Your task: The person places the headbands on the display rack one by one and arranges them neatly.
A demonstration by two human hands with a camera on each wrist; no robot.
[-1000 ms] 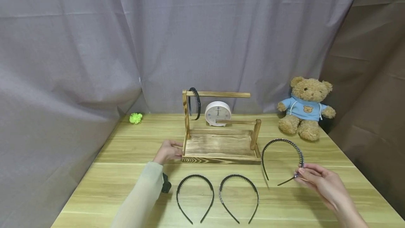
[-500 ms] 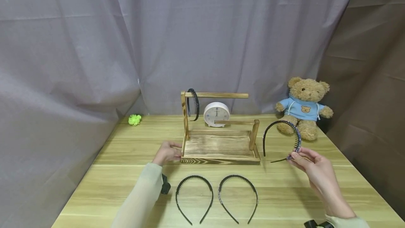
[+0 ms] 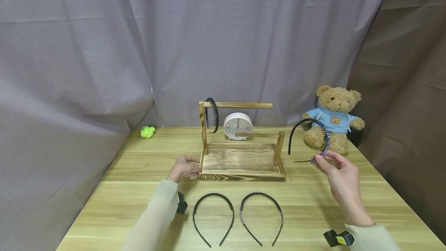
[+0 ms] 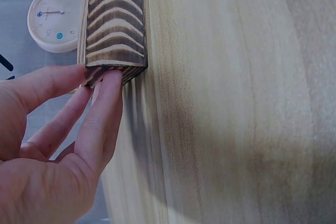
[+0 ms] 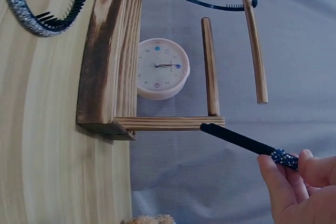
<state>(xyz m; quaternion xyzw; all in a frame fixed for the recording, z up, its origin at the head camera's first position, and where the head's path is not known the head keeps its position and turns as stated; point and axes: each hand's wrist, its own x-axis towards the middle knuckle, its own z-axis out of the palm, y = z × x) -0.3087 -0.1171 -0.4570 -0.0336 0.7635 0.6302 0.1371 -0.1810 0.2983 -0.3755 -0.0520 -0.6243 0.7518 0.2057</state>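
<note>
Up it was held, right of centre in the frame: a glitter-studded toothed headband, pinched near one end between the thumb and fingers of the right hand, arch uppermost, with a teddy bear behind! At the centre, the left end of a wooden headband stand was gripped by the fingertips of the left hand. A black headband was hung on the upper rail; a thin headband and a sparkly headband were laid out on the table, lower centre. The held band was judged light, springy and fairly stiff, easily swivelled from one end; its rough studded side was best pinched, with the fine, snappable teeth left unpressed.
</note>
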